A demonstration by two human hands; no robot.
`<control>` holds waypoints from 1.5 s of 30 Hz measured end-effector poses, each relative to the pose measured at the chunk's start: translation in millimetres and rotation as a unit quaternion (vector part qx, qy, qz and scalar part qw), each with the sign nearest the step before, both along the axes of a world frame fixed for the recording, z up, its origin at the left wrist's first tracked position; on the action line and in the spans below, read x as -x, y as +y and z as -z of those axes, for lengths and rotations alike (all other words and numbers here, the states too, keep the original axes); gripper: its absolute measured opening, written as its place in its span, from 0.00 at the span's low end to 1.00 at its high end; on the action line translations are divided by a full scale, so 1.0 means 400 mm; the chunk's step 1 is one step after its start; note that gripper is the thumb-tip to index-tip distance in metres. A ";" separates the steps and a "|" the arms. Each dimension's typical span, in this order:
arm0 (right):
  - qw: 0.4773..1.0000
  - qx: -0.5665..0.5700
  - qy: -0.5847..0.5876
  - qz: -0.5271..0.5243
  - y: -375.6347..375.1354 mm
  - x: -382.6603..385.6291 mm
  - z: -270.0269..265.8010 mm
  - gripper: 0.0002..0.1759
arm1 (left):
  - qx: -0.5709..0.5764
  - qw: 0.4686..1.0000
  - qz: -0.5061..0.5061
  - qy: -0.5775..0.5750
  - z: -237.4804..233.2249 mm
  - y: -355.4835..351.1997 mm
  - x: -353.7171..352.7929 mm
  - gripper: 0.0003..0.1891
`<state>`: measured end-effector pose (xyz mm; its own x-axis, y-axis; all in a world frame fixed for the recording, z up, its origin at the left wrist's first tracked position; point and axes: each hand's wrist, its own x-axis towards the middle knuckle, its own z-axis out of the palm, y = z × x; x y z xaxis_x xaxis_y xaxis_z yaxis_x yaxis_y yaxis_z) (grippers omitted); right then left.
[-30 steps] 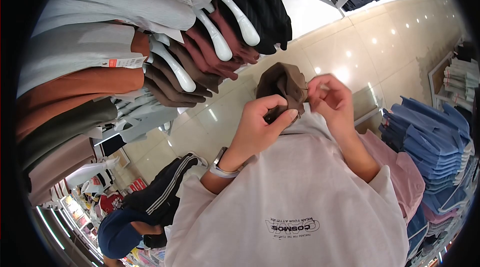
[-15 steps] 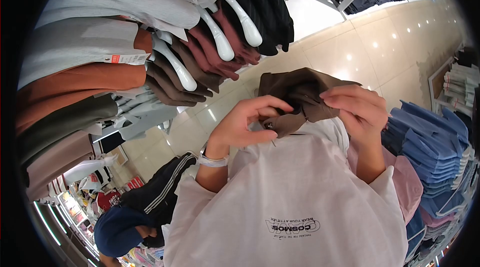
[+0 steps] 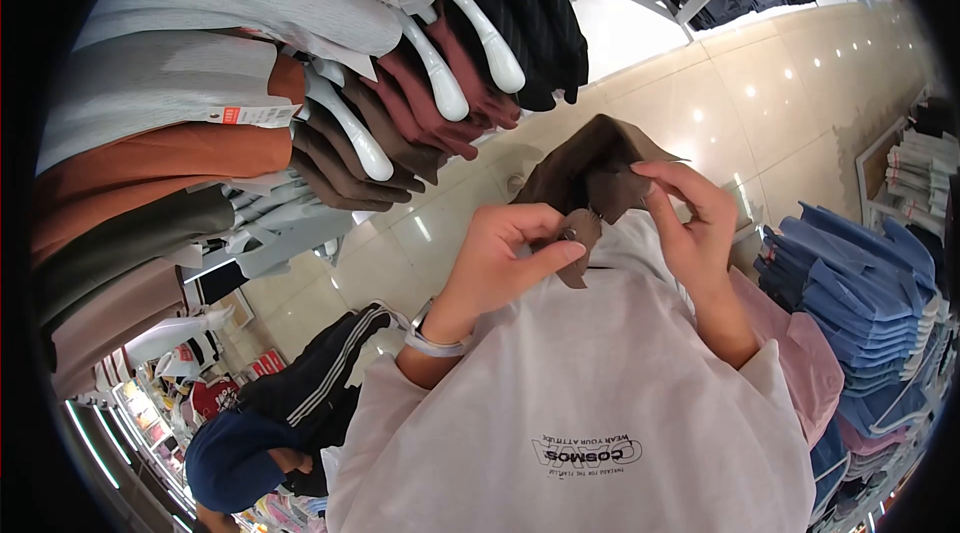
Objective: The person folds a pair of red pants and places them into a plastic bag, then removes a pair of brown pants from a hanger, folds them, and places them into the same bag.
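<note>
Left hand (image 3: 505,258) pinches the near edge of the brown garment (image 3: 590,168) between thumb and bent fingers, grip closed; right hand (image 3: 700,228) nips its other side. The garment hangs between them above the tiled floor (image 3: 740,113), just beyond the wearer's white shirt (image 3: 590,373).

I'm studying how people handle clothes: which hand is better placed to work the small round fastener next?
Probably the left hand: its thumb and finger grip the brown cloth right beside the small round fastener. The right hand holds another part, farther away.
</note>
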<state>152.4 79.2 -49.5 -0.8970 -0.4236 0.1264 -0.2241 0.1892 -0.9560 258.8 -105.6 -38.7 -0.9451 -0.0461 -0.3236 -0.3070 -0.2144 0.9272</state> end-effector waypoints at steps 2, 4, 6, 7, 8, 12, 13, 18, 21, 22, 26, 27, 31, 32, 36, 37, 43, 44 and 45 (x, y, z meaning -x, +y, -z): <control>0.990 0.075 -0.119 -0.018 -0.002 -0.005 0.008 0.09 | -0.005 1.000 0.004 0.000 -0.012 0.017 0.004 0.04; 0.967 0.124 -0.224 -0.013 -0.001 -0.006 0.021 0.09 | -0.010 1.000 0.013 -0.008 -0.015 0.023 0.001 0.03; 0.938 0.148 -0.312 0.012 0.000 0.012 0.045 0.09 | -0.015 0.999 0.026 -0.021 -0.015 0.023 0.000 0.03; 0.936 0.158 -0.315 0.016 0.004 0.020 0.057 0.09 | -0.026 0.999 0.013 -0.020 -0.018 0.025 0.000 0.03; 0.933 0.169 -0.318 0.020 0.010 0.029 0.070 0.10 | -0.038 0.999 -0.001 -0.019 -0.021 0.028 0.001 0.04; 0.902 0.221 -0.369 0.037 0.014 0.029 0.076 0.11 | -0.062 0.997 -0.052 -0.007 -0.007 0.025 0.000 0.05; 0.892 0.226 -0.389 0.035 0.012 0.029 0.072 0.11 | -0.070 0.995 -0.064 -0.011 -0.009 0.028 0.004 0.05; 0.894 0.238 -0.379 0.007 0.005 0.005 0.046 0.11 | -0.079 0.992 -0.097 -0.005 0.002 0.037 0.017 0.04; 0.930 0.179 -0.319 -0.034 -0.004 -0.028 -0.006 0.13 | -0.072 0.993 -0.092 0.022 -0.003 0.050 0.029 0.04; 0.937 0.171 -0.302 -0.034 -0.010 -0.038 -0.020 0.14 | -0.051 0.994 -0.088 0.028 -0.004 0.052 0.029 0.04; 0.952 0.156 -0.260 -0.038 -0.016 -0.052 -0.049 0.15 | 0.022 0.995 -0.085 0.048 -0.012 0.057 0.032 0.05; 0.953 0.156 -0.257 -0.041 -0.014 -0.053 -0.051 0.14 | 0.036 0.994 -0.086 0.052 -0.013 0.058 0.032 0.05; 0.972 0.128 -0.191 -0.055 -0.002 -0.067 -0.044 0.16 | 0.100 0.990 -0.078 0.066 -0.013 0.058 0.031 0.06; 0.973 0.128 -0.182 -0.056 -0.001 -0.070 -0.045 0.17 | 0.107 0.989 -0.077 0.065 -0.012 0.058 0.030 0.06; 0.979 0.125 -0.153 -0.042 -0.005 -0.078 -0.049 0.18 | 0.120 0.986 -0.096 0.066 -0.015 0.066 0.033 0.06; 0.983 0.116 -0.137 -0.038 -0.009 -0.080 -0.049 0.19 | 0.138 0.983 -0.097 0.066 -0.016 0.065 0.032 0.06; 0.998 0.034 -0.025 -0.044 -0.017 -0.081 -0.060 0.19 | 0.197 0.973 -0.107 0.060 -0.023 0.068 0.024 0.07; 0.998 0.006 0.017 -0.067 -0.011 -0.071 -0.063 0.19 | 0.200 0.972 -0.110 0.059 -0.022 0.070 0.022 0.07; 0.994 -0.022 0.060 -0.091 -0.008 -0.064 -0.063 0.19 | 0.204 0.971 -0.115 0.058 -0.021 0.072 0.020 0.07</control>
